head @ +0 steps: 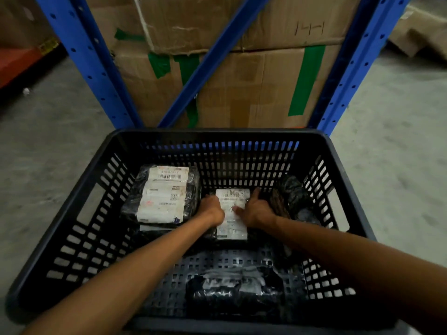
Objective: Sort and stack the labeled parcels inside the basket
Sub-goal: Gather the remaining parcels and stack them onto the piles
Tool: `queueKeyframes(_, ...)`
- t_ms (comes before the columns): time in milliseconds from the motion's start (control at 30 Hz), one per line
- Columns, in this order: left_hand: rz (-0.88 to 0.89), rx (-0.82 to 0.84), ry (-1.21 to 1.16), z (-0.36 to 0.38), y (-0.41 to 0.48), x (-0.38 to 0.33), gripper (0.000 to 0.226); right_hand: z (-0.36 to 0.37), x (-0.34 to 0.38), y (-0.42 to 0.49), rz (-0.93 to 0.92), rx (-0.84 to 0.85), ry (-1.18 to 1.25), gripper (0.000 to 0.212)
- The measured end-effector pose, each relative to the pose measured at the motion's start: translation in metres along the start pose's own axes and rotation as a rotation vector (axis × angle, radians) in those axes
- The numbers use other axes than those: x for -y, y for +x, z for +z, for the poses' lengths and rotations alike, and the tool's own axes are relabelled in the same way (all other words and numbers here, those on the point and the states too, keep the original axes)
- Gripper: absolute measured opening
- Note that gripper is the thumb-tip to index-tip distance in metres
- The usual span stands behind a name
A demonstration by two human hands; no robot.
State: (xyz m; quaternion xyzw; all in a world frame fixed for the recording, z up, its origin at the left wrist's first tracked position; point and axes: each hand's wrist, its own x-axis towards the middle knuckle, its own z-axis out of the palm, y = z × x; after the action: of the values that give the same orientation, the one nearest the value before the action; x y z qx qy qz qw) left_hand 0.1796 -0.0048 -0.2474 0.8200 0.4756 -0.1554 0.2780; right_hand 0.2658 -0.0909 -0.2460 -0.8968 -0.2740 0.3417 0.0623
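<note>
Bare basket floor [169, 281] between near parcel [232, 288] and far parcels [164, 197].

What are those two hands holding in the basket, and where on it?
Both hands, left and right, are on the middle labeled parcel, one at each long side; whether either grip is closed cannot be told.

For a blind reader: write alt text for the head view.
Both hands, left and right, press on a labeled parcel in a dark basket. A larger labeled parcel lies to its left, an unlabeled one nearer. Taped boxes stand behind.
</note>
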Motion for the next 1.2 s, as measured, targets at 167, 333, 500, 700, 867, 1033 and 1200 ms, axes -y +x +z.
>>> queueKeyframes(167,0.158,0.146,0.119,-0.032,-0.018,0.0,0.054,-0.041,0.003,-0.041,-0.182,0.084,-0.386,0.072)
queueKeyframes(333,0.474,0.327,0.381,-0.1,-0.083,0.013,0.051,-0.072,-0.014,-0.106,-0.523,0.302,-0.455,0.06)
queueKeyframes(500,0.498,0.794,0.462,-0.079,-0.125,0.034,0.09,-0.058,-0.032,-0.143,-0.627,0.694,-0.397,0.067)
queueKeyframes(700,0.52,0.761,0.495,-0.045,-0.121,0.048,0.077,-0.035,-0.051,-0.142,-0.757,0.433,-0.481,0.052)
queueKeyframes(867,0.476,0.732,0.304,-0.062,-0.122,0.047,0.047,-0.058,-0.054,-0.13,-0.649,0.56,-0.203,0.044)
queueKeyframes(1033,0.442,0.503,-0.153,-0.115,-0.125,0.042,0.042,-0.115,-0.048,-0.117,-0.558,0.524,0.344,0.037)
queueKeyframes(1200,0.274,0.396,-1.033,-0.123,-0.114,0.035,0.055,-0.132,-0.018,-0.101,-0.089,0.322,1.051,0.042)
